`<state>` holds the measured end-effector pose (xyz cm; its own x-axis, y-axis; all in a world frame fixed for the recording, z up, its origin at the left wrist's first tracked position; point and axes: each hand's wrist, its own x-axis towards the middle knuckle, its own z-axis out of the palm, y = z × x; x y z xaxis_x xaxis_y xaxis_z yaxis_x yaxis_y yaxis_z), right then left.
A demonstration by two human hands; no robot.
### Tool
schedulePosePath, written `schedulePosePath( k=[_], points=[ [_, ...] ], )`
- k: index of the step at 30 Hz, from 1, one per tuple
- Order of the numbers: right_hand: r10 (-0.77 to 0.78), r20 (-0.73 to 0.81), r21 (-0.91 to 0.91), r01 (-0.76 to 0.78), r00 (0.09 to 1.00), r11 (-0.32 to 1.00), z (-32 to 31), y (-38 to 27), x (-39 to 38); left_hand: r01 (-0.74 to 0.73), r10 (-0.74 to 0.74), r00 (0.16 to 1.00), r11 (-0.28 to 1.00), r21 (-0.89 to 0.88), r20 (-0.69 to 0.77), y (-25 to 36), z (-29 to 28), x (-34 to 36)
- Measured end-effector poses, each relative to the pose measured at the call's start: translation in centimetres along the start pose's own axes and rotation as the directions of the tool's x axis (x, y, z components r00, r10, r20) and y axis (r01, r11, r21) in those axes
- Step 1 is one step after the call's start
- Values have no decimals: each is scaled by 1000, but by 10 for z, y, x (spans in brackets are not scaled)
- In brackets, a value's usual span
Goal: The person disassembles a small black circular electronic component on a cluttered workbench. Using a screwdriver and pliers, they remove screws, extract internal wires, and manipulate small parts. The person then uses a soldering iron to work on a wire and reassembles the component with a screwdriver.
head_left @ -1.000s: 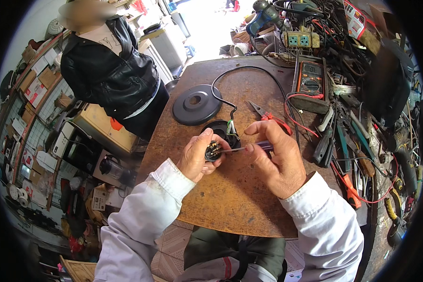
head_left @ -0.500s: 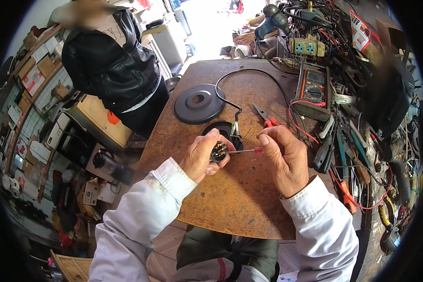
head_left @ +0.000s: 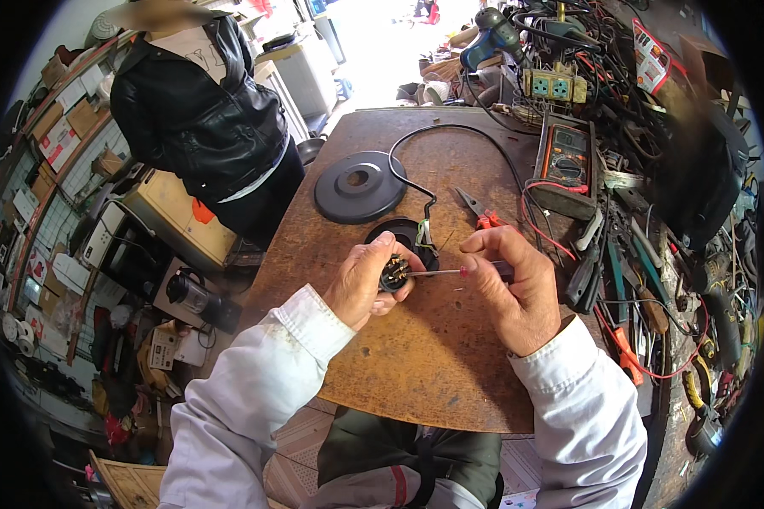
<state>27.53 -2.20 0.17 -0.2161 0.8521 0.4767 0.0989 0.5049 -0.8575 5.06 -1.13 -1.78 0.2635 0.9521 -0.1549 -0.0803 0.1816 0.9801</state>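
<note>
Closed around a small round black electrical connector point(head_left: 394, 273) with brassy contacts is my left hand point(head_left: 363, 280). My right hand point(head_left: 511, 284) pinches the handle of a thin screwdriver point(head_left: 437, 272), red near its shaft. The shaft points left, and its tip reaches the connector's side; whether it sits on a screw is too small to tell. Just beyond my hands lies a dark round part point(head_left: 384, 231), partly hidden by my left fingers. A black cable point(head_left: 412, 182) with stripped wire ends comes down beside it. Farther back rests a black disc-shaped cover point(head_left: 360, 187) with a central hole.
Red-handled pliers point(head_left: 482, 212) lie beyond my right hand on the wooden table point(head_left: 433, 365). A multimeter point(head_left: 566, 157) with red leads stands at the right, near piled hand tools point(head_left: 620, 263). Someone in a black jacket point(head_left: 204, 102) stands beyond the table's left edge.
My right fingers have shifted slightly on the screwdriver handle, with the thumb and index finger now a little differently placed. The left hand and connector stay nearly still.
</note>
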Motion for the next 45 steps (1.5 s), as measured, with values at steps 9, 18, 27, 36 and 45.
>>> schedulePosePath(
  k=[9,18,27,36,45],
  points=[
    [53,24,-16,-52,998,998,-2,5,0,-6,6,1000,1000,10,-17,1,2,-1],
    [124,44,58,-126,991,990,-4,0,2,-33,33,999,999,22,-19,1,2,0],
    [129,-12,26,-128,992,991,-4,2,4,-22,23,1000,999,34,-15,2,2,0],
    [182,-25,15,-182,983,983,-4,1,4,-54,54,999,998,36,-2,2,2,-1],
    [221,2,93,-220,975,971,-5,5,5,-46,46,999,998,40,-8,3,2,0]
  ],
)
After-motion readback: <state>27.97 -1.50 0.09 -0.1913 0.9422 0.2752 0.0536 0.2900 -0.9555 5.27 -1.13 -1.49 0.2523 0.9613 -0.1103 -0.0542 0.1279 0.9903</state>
